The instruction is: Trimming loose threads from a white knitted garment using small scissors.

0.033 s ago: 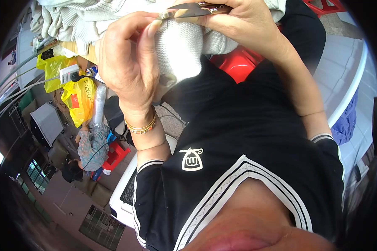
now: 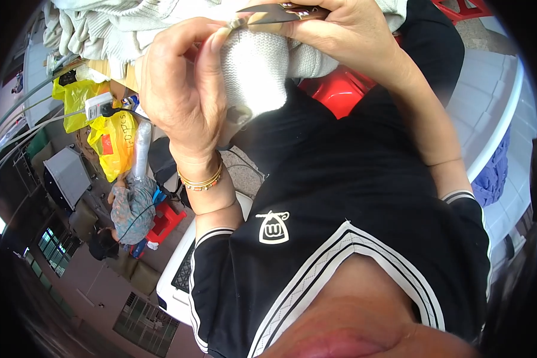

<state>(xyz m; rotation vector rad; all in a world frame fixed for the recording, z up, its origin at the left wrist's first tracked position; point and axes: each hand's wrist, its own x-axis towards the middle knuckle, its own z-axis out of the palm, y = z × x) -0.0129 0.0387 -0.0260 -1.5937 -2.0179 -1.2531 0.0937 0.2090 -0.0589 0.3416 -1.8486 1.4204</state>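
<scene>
My left hand [image 2: 185,89] pinches the edge of a cream knit piece [image 2: 255,71] between thumb and forefinger. The fabric hangs down from that pinch, with its lower end curled over. In my right hand [image 2: 352,33] is a pair of dark thread snips [image 2: 280,13], gripped between thumb and fingers. Their pointed blades reach left to the pinched edge, close to my left fingertips. Whether the blades touch the yarn I cannot tell.
More cream knitwear [image 2: 119,33] is heaped beyond my left hand. Yellow plastic bags [image 2: 114,143] and a white power socket [image 2: 98,106] lie at the left. A person [image 2: 131,209] sits farther off by a red stool [image 2: 168,224]. A pale table [image 2: 483,89] stands right.
</scene>
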